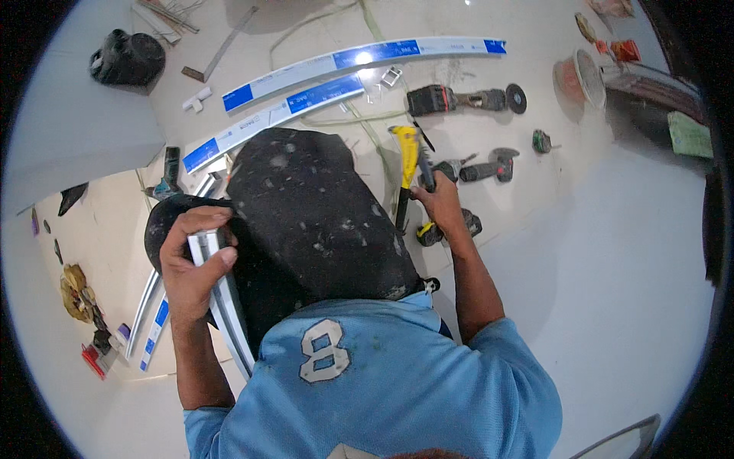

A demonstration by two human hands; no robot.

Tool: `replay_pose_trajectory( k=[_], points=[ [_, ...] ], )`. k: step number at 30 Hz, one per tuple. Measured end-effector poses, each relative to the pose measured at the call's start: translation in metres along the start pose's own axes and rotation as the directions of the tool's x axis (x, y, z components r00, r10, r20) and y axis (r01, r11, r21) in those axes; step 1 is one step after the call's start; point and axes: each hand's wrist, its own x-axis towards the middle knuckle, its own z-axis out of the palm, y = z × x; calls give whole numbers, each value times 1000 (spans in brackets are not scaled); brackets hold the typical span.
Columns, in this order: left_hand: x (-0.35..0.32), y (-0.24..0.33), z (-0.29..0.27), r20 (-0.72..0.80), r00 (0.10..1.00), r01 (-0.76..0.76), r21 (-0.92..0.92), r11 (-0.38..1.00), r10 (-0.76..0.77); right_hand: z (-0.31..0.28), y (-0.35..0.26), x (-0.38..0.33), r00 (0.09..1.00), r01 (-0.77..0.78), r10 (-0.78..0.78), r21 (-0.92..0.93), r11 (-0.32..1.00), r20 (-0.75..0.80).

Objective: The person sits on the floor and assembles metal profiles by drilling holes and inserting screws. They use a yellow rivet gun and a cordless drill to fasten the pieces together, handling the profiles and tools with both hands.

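My left hand (195, 264) is wrapped round the end of a long silver-white metal profile (222, 298), which slants down along my left side. Its thumb presses against the profile's face. Out to the right, my right hand (442, 203) closes on a dark-handled tool (427, 170) just off the floor; its exact kind is hard to make out. Right beside that handle is a yellow-and-black hand tool (408, 157), and I cannot tell whether the two are joined. My dark-trousered leg (306, 206) lies bent between the hands.
Two long blue-and-white profiles (321, 67) lie ahead. To the right are a cordless angle grinder (466, 99), a cordless drill (489, 167) and a bucket (579, 80). A black container (128, 58) and a try square (218, 50) are at the far left. More strips (155, 333) lie left.
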Motion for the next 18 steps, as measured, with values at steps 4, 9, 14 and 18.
replay_pose_trajectory(
  k=[4, 9, 14, 18],
  points=[
    [-10, -4, -8, -15, 1000, 6, 52, 999, -5, 38, 30, 4, 999, -22, 22, 14, 1000, 35],
    [-28, -3, -23, -117, 993, 9, 62, 998, -1, 31, 17, 2, 933, -312, 168, 482, 819, 319],
    [-28, 0, -29, -155, 987, 44, 83, 996, -31, 9, 31, 9, 978, -17, 26, -43, 999, 205],
    [-24, -1, -23, -144, 990, 13, 64, 998, -4, -8, 23, 15, 949, -91, 102, -48, 995, 299]
  ],
)
